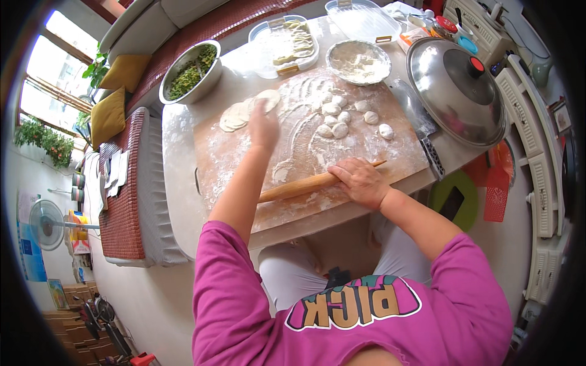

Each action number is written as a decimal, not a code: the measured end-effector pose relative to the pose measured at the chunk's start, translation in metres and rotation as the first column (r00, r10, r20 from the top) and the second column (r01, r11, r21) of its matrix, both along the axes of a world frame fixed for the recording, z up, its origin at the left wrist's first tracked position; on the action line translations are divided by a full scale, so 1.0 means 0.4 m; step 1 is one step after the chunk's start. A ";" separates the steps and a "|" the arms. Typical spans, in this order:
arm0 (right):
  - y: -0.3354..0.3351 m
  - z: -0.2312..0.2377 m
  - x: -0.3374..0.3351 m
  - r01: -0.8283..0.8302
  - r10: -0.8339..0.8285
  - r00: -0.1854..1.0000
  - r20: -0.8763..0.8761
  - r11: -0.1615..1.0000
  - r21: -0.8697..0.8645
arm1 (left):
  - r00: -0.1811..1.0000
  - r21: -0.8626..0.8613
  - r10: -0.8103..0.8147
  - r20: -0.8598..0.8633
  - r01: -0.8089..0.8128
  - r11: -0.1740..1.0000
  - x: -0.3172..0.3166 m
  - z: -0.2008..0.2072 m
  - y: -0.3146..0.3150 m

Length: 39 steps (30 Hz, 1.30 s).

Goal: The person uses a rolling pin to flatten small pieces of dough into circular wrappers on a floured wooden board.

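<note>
My right hand (361,181) is closed over the wooden rolling pin (299,186), near its tapered right end. The pin lies slantwise along the near side of a floured wooden board (381,134). My left hand (264,129), smeared by motion, is over the board's far left part, at a row of overlapping flat dough wrappers (235,116). One round wrapper (268,96) shows just beyond its fingers; whether they grip it is unclear. Several small dough pieces (331,109) dusted with flour sit right of the middle of the board.
A bowl of chopped green filling (194,74) stands far left. Behind the board are a plastic box of shaped dumplings (294,44) and a bowl of flour (360,61). A large lid (452,85) and a knife with a patterned handle (432,157) lie to the right.
</note>
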State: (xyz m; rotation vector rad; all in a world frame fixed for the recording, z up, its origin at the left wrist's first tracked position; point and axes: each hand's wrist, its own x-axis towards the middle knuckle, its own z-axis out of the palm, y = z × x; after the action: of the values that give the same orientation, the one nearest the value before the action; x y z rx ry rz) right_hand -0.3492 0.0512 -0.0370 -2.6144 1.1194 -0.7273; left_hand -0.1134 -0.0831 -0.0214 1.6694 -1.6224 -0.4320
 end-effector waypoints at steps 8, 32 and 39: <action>-0.004 0.007 0.007 -0.002 0.002 1.000 0.012 1.000 0.002 | 0.813 0.220 -0.439 0.383 0.381 0.898 -0.161 -0.020 -0.012; -0.076 0.061 0.049 -0.043 0.045 0.982 -0.184 0.999 0.017 | 0.832 0.197 0.017 0.554 -0.151 0.969 0.201 -0.003 0.442; -0.071 0.052 0.057 0.070 -0.006 0.961 -0.275 0.972 0.223 | 0.816 0.266 -0.047 0.576 -0.133 0.955 0.216 0.017 0.383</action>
State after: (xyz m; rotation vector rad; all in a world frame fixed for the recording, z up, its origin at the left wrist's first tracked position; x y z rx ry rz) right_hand -0.3266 0.0227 -0.0163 -2.5492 1.2461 -0.2257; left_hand -0.0272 0.0703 -0.0147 2.2153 -2.0201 -0.1429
